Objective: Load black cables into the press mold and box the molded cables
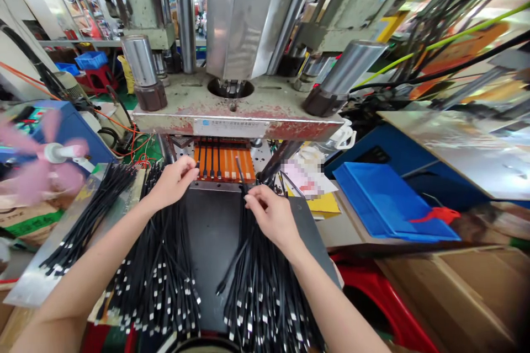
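Note:
My left hand (178, 179) is closed in a pinch at the left edge of an orange mould (234, 157), its fingertips at the end of a black cable. Several black cables (212, 162) lie side by side in the mould's left grooves, while pale slots (238, 171) show on its right. Over the right-hand bundle of black cables (265, 287), my right hand (271, 212) pinches a cable whose thin end (239, 168) points up towards the mould. A larger cable bundle (161, 259) with silvery connectors lies beneath my left forearm.
A press with a scuffed plate (236, 113) and thick posts stands above the mould. A pink fan (52, 151) spins at left, near another cable bundle (93, 215). On the right are a blue bin (385, 198), a red stool (376, 298) and cardboard boxes (467, 292).

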Demonstrator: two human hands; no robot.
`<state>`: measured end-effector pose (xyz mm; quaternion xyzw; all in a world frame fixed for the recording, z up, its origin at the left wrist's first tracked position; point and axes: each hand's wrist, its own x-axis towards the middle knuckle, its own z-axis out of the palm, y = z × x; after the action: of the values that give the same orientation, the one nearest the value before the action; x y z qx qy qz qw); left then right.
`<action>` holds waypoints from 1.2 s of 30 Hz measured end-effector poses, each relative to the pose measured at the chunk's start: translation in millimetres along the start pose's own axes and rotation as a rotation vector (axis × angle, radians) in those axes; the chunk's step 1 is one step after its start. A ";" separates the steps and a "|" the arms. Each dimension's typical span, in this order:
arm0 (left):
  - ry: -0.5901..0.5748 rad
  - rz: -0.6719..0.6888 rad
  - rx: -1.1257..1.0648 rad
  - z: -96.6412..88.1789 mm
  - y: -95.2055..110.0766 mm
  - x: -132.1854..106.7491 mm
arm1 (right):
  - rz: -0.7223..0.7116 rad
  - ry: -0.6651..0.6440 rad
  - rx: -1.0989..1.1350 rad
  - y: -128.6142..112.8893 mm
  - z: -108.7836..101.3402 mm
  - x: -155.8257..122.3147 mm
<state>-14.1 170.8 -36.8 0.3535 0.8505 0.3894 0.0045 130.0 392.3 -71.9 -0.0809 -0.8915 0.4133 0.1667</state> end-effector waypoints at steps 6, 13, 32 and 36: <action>-0.076 0.070 -0.450 -2.5 63.4 5.7 | -0.119 -0.055 0.340 -48.1 15.4 0.0; -0.110 -0.006 -0.678 -3.7 84.6 15.4 | -0.153 -0.043 0.497 -59.8 25.7 0.0; 0.245 0.559 -0.320 -6.2 116.0 75.9 | -0.176 0.022 0.135 1.7 32.8 83.1; 0.198 0.361 -0.214 16.4 76.3 59.2 | -0.090 0.048 0.096 9.8 29.2 127.1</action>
<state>-8.3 251.5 18.4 0.4573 0.7236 0.5048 -0.1112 1.0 413.7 -67.7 -0.0425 -0.8691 0.4457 0.2101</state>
